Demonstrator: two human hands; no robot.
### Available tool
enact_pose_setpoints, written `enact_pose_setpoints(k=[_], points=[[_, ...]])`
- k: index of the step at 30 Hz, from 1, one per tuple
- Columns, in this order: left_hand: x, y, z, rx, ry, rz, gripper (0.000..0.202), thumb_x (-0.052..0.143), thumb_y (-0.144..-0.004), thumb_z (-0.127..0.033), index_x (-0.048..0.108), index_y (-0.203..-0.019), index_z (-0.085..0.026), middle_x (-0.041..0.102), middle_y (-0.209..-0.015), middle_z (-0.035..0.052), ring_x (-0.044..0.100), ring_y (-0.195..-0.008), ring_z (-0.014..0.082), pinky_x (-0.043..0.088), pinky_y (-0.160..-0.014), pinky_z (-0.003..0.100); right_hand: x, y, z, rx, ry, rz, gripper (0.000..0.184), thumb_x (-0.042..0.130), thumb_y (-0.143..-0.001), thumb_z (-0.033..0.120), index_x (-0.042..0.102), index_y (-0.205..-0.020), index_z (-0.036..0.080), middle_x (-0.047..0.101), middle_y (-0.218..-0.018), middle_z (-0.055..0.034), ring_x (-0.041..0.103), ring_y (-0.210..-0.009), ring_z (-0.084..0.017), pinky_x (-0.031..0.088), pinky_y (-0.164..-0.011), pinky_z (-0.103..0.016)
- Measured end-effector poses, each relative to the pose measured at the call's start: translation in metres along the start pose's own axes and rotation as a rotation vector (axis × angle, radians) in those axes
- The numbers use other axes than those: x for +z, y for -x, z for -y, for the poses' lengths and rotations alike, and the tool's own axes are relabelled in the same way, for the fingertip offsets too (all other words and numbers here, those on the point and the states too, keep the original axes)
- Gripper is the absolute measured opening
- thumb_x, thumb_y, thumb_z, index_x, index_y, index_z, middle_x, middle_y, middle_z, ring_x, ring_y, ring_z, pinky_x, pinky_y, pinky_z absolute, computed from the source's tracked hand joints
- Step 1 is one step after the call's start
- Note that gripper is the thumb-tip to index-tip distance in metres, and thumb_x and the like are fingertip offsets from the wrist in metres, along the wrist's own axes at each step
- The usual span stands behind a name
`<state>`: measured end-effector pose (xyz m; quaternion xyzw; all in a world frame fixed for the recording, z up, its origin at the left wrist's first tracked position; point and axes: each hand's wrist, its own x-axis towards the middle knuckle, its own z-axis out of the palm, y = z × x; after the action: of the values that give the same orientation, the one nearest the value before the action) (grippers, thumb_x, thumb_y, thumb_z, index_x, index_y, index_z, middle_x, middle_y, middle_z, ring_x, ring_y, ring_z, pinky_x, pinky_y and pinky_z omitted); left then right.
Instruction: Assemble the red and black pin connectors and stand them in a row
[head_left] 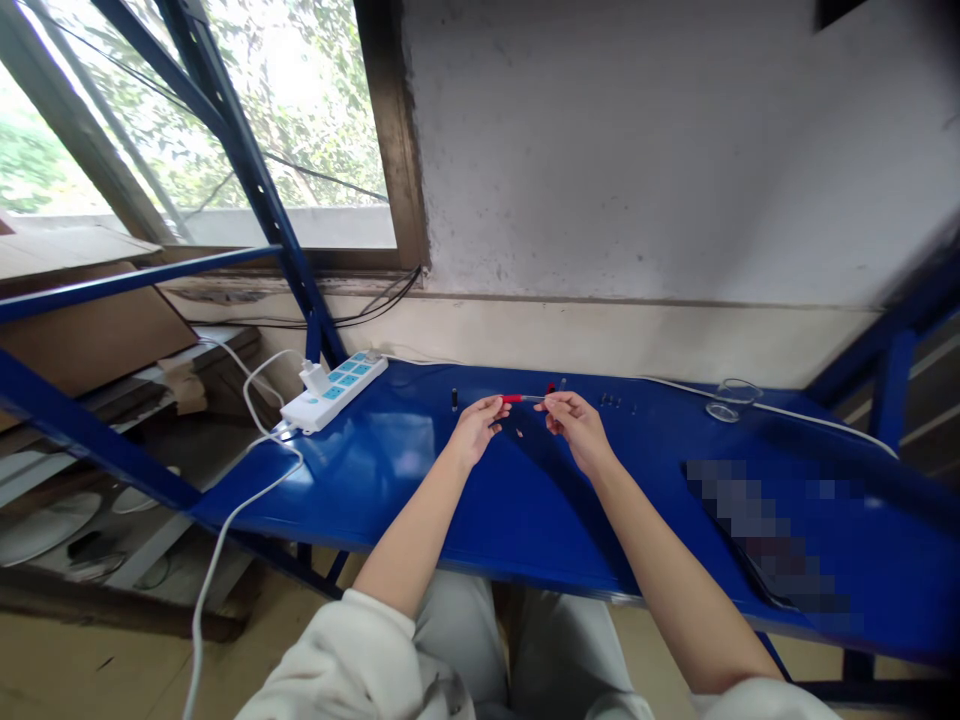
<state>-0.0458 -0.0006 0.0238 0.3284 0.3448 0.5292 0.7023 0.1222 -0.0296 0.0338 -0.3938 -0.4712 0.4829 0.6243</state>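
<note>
hands [474, 430] between power strip [335, 392] and glass [724, 411]

Bright window [322, 110] left; pale wall [615, 150]; blue table [525, 510] below.

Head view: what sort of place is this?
Probably a small workroom or workshop corner, though I can't be certain. What suggests it: a blue workbench, a white power strip with a plug in it, and small loose parts lying on the bench.

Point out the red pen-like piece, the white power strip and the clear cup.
Red pen-like piece [513, 398]: head view, on its red section.
White power strip [335, 392]: head view, on its socketed top, near the middle.
Clear cup [732, 401]: head view, on its see-through side wall.
</note>
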Motion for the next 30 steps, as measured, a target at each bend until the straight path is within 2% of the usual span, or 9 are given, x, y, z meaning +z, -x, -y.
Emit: enact_pose_setpoints(k=[9,21,30], points=[[0.0018,0.0031,-0.0009,0.049,-0.052,0.019,0.027,0.074,-0.059,-0.03,0.063,-0.078,-0.015,0.064,-0.075,0.0038,0.056,-0.067,0.0097,0.035,-0.056,0.02,0.0017,0.0003,0.0008,-0.039,0.061,0.008,0.026,0.067,-0.066,0.037,0.055,-0.079,0.019,0.066,-0.072,-0.0036,0.049,-0.048,-0.009,0.034,-0.044,-0.023],[0.001,0.0014,0.0027,0.13,-0.163,0.054,0.027,0.072,-0.062,-0.032,0.064,-0.08,-0.014,0.065,-0.074,0.0049,0.055,-0.063,0.0097,0.035,-0.054,0.021,0.0037,0.0017,0.0021,-0.05,0.115,0.013,0.031,0.067,-0.063,0.044,0.055,-0.078,0.019,0.066,-0.07,-0.0031,0.049,-0.047,-0.01,0.035,-0.044,-0.024],[0.0005,0.0025,0.0009,0.135,-0.156,0.103,0.025,0.07,-0.064,-0.031,0.061,-0.079,-0.013,0.066,-0.072,0.0061,0.058,-0.062,0.0108,0.036,-0.056,0.022,0.0,0.0012,-0.0027,-0.166,0.235,0.095,0.03,0.064,-0.067,0.043,0.055,-0.083,0.019,0.066,-0.073,-0.0034,0.053,-0.05,-0.011,0.041,-0.05,-0.026]])
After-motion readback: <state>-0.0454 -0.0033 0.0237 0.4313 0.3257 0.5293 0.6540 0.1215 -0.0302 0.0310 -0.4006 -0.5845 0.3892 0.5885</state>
